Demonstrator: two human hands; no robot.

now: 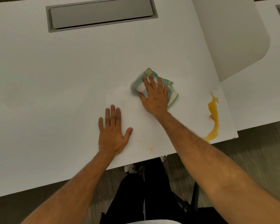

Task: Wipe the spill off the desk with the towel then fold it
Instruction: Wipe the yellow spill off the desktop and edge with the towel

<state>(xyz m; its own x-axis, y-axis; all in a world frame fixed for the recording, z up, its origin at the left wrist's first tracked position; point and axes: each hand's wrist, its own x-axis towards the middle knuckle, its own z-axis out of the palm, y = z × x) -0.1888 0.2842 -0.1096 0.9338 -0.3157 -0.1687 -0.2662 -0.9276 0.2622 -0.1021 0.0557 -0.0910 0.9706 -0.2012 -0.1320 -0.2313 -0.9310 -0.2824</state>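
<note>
A: White across most of the head view: saw a desk point(55, 78) from above. Counted 2 bare hands on it?

B: Did. Found the left hand point(112, 131) flat on the desk, palm down, fingers straight and a little spread, thumb out to the side. Held nothing.

A: And found the right hand point(153, 97) how?

B: Pressed down on the towel point(172, 95), with the fingers point(160, 84) spread and nearly straight across the cloth and the thumb against its left edge. Looked like pressing, not gripping.

A: Placed the towel where?

B: Bunched under that hand, near the middle of the desk, beyond the left hand and to its right, apart from it. Noted green, white and grey-blue stripes, blurred on the left side.

A: Touched the spill point(214, 113)?

B: Did not. Saw an orange-yellow streak well right of the towel, running beside the desk's right edge down to the front edge. Spotted 1 small faint stain point(152, 148) near the front edge too, between the 2 forearms.

A: Noticed anything else?

B: Made out a grey recessed hatch point(100, 13) at the back of the desk, another white surface point(233, 38) to the right, and dark trousers point(152, 199) below the front edge.
</note>
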